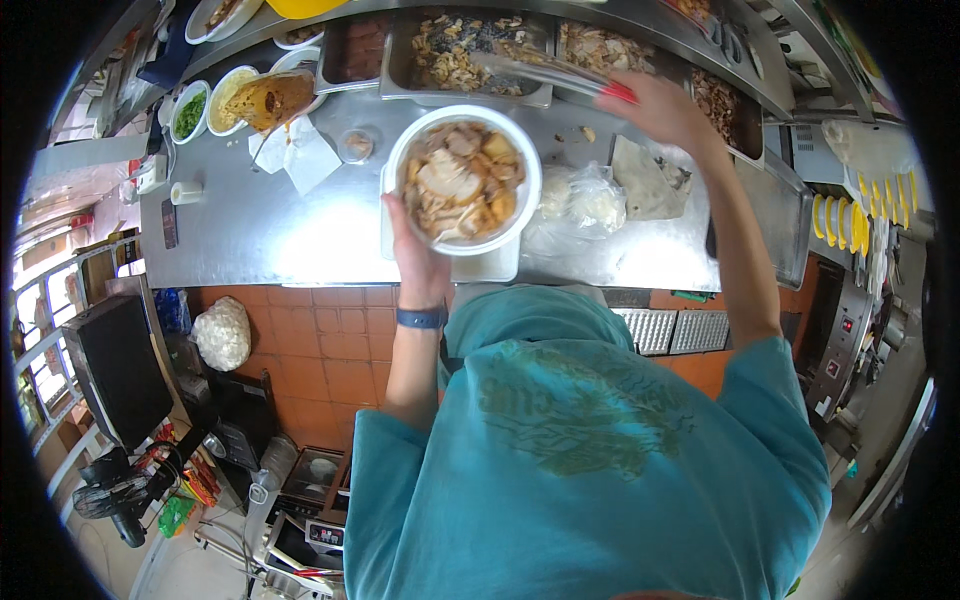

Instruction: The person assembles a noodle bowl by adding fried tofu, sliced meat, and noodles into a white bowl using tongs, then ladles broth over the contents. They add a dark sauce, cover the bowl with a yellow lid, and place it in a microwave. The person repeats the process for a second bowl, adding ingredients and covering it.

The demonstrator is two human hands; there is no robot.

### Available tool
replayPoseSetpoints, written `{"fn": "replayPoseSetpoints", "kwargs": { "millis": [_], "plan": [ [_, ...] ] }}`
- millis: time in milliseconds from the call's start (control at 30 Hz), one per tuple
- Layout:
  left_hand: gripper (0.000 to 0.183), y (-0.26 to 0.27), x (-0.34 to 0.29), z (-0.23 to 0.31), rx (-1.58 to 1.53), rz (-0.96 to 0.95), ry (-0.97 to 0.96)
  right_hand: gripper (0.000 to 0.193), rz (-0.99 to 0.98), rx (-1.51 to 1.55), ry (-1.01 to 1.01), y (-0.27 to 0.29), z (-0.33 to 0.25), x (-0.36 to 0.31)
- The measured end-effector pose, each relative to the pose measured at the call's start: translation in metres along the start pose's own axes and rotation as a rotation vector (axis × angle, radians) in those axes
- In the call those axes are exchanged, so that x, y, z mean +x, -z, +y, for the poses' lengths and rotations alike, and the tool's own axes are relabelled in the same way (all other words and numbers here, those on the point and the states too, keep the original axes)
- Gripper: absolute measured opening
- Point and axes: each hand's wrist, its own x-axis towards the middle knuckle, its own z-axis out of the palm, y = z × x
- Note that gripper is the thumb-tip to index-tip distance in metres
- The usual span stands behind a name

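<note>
My left hand point(420, 265) holds a round white bowl point(463, 113) from its near left side, above the steel counter. Sliced pale meat and brown chunks fill the bowl. With my right hand point(658, 110) I grip metal tongs point(565, 73) by their red handle part. The tongs reach left, their tips over a steel tray point(465, 98) of chopped yellowish and dark food. Whether the tips pinch anything cannot be made out. A white flat slab point(490, 264) shows beneath the bowl, partly hidden by it.
More trays of meat line the back. At left stand a bowl of chopped greens point(190, 112), a ladle point(265, 104) coated in sauce and a white napkin point(310, 160). A clear plastic bag point(592, 197) and a grey cloth point(650, 180) lie right of the bowl.
</note>
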Motion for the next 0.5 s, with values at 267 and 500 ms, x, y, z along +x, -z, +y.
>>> {"fn": "replayPoseSetpoints", "kwargs": {
  "millis": [267, 500],
  "plan": [
    [0.073, 0.049, -0.014, 0.040, 0.036, 0.125, -0.098, 0.045, -0.507, -0.567, 0.107, -0.028, -0.029, 0.141],
    [0.073, 0.051, -0.004, 0.034, -0.075, 0.155, -0.057, 0.044, -0.117, -0.352, 0.053, -0.070, -0.034, 0.158]
  ]
}}
